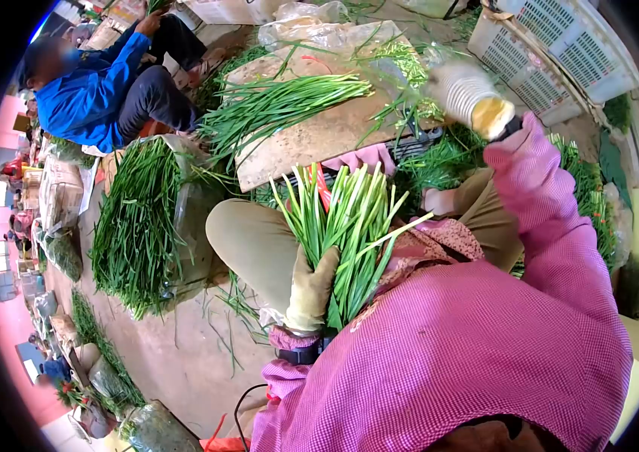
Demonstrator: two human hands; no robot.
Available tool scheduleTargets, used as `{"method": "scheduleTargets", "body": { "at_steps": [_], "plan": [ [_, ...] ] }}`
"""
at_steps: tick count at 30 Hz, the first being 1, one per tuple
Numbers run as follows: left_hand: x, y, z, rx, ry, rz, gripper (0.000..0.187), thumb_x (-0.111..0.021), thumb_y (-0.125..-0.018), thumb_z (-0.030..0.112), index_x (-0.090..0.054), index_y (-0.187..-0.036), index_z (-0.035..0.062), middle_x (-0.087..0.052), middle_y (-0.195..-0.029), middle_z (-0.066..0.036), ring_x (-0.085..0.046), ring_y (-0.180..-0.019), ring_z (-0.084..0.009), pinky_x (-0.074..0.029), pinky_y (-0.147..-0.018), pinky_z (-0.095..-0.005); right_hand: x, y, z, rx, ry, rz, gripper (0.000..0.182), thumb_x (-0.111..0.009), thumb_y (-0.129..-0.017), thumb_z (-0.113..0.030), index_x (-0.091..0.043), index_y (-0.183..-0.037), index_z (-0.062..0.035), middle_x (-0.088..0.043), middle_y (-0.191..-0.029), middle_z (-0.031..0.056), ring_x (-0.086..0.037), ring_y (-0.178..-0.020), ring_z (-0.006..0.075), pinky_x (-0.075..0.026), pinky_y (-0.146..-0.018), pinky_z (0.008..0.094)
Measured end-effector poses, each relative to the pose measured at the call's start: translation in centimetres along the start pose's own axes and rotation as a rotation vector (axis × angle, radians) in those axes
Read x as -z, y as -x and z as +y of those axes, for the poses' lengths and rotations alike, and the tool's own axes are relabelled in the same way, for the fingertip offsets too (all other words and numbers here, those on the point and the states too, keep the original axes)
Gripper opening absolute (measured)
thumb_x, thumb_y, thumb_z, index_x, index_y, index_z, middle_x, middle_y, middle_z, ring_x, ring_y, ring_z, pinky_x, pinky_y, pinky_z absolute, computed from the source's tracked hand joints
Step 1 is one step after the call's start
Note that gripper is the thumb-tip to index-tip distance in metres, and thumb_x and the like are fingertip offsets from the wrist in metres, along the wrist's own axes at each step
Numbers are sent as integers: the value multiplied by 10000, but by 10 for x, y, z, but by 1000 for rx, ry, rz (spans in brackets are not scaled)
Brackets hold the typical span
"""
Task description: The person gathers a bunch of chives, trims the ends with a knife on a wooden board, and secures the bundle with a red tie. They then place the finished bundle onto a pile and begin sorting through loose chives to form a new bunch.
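My left hand [312,290], in a pale glove, is wrapped round a thick bunch of green stalks [353,241] that lies against my lap, its pale ends pointing away from me. Out to the right, my right hand [451,87] is raised over the far right edge of the board; it wears a glove too and its fingers are smeared by motion. Across the wooden board [282,154] rests a loose pile of long green stalks [289,105]. Pale trimmed scraps [402,60] lie at the board's far right corner.
A big bundle of greens [139,226] in a plastic sack stands left of my knee. White crates [523,64] are at the upper right. Another person [93,98] in blue sits at the upper left. More greens [587,196] lie beyond my right arm.
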State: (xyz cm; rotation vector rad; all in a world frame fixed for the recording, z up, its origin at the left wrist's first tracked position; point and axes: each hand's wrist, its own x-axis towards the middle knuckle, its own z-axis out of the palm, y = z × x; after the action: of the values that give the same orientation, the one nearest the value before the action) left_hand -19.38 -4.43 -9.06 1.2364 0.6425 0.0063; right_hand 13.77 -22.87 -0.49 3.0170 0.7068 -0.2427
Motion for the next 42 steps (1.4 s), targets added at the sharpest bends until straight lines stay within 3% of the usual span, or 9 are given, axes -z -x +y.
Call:
{"method": "scheduleTargets", "body": {
  "at_steps": [9,11,18,19,21,24,27,36,42],
  "plan": [
    [-6,1,-1,-53,-21,-38,609,-723,-856,137,-423,-1347,-63,-619,-1153,-126,-600,-979,-193,-492,-893,-299,-71,24,-88,749,-520,-515,240,-616,-859,-278,-713,-950,-79,-688,-935,103,-658,-879,259,-515,-781,363],
    [-8,1,-1,-78,30,-45,585,-715,-869,144,-436,-1342,-55,-626,-1139,-116,-599,-974,-185,-495,-880,-297,-82,16,-84,899,-423,-263,241,-622,-857,-288,-713,-952,-86,-689,-880,112,-666,-827,265,-525,-759,359],
    [7,-9,-6,90,-34,70,385,-606,-966,239,-580,-1238,-32,-653,-1065,-62,-592,-912,-135,-477,-825,-267,18,-16,-14,-275,313,524,255,-673,-825,-304,-701,-1023,-146,-693,-1050,136,-602,-1115,321,-498,-901,455],
    [8,-11,-7,77,8,82,381,-590,-976,242,-577,-1243,-29,-653,-1062,-58,-593,-903,-135,-481,-820,-265,-6,-30,26,-81,422,1095,112,-660,-853,-190,-680,-906,-94,-679,-856,103,-642,-836,325,-500,-758,454],
    [9,-11,-8,50,94,75,375,-570,-987,247,-577,-1243,-26,-653,-1054,-58,-590,-903,-130,-483,-816,-262,29,7,8,89,465,1061,164,-672,-806,-196,-722,-924,-94,-670,-943,173,-671,-893,309,-529,-786,391],
    [10,-13,-10,80,84,69,374,-557,-992,270,-589,-1224,-21,-659,-1026,-50,-600,-875,-125,-494,-787,-263,-26,19,-18,475,-412,78,281,-669,-831,-321,-715,-1013,-112,-699,-988,122,-669,-927,306,-530,-828,425],
    [8,-9,-2,117,96,49,383,-539,-998,310,-610,-1189,-13,-667,-1000,-43,-615,-833,-124,-504,-749,-266,-78,65,-59,983,-289,88,374,-669,-816,-449,-708,-1052,-161,-691,-1099,71,-640,-1035,281,-514,-897,441],
    [19,-10,-7,-39,-152,-10,421,-479,-1020,375,-636,-1125,0,-686,-962,-48,-636,-793,-131,-521,-703,-269,-81,33,-38,-3,-1424,200,324,-569,-966,-240,-645,-1159,9,-709,-937,120,-661,-805,191,-557,-699,330],
    [12,-12,-15,64,134,50,408,-482,-1030,337,-605,-1201,-13,-680,-1041,-60,-640,-864,-141,-524,-768,-269,-94,69,-85,353,-988,-622,350,-634,-891,-382,-692,-1008,-58,-651,-718,48,-568,-531,167,-472,-491,287]
  ]
}}
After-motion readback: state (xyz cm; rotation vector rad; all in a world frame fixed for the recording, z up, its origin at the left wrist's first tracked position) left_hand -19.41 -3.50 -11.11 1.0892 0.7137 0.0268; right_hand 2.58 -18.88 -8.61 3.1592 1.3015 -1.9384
